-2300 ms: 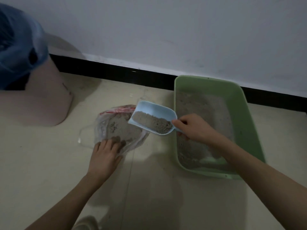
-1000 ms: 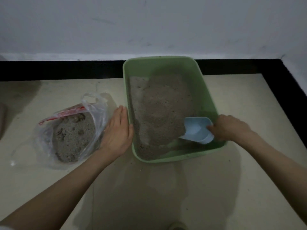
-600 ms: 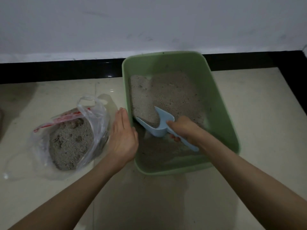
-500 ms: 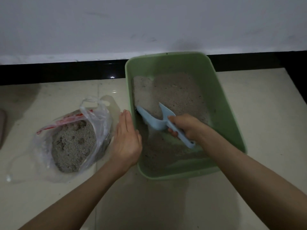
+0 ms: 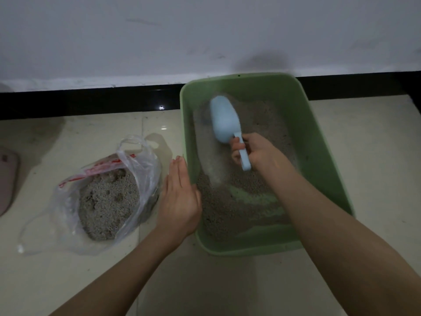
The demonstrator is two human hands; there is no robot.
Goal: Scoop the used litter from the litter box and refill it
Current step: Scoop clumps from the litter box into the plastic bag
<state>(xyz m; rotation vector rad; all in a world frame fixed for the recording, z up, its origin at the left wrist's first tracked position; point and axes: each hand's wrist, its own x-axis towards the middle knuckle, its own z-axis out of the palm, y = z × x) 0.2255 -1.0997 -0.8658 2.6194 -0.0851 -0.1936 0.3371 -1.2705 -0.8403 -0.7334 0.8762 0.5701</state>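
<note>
Gripping the handle of a pale blue scoop (image 5: 225, 120), the right hand (image 5: 257, 151) curled round it over the middle of the green litter box (image 5: 323, 156), bowl of the scoop turned back-side up and pointing toward the far left corner, its tip down at the litter (image 5: 230, 201) there. Pressed flat against the outside of the box's left wall, the left hand (image 5: 180, 197), fingers straight and together, fingertips up at the rim, holding nothing. Grey-brown litter spread unevenly across the box floor, heaped along the left and near part, with bare green bottom showing in a streak near the front wall. Just left of that flat hand, on the pale tiled floor (image 5: 364, 156), a clear plastic bag (image 5: 136, 165) with red print along its opening, mouth gaping upward and slumped, filled with a mound of clumpy litter; one bag handle standing up in a loop. Box set close to the black skirting board (image 5: 91, 99) beneath the white wall (image 5: 159, 37). At the far left edge, part of a pinkish rounded object (image 5: 6, 181), too cropped to identify.
</note>
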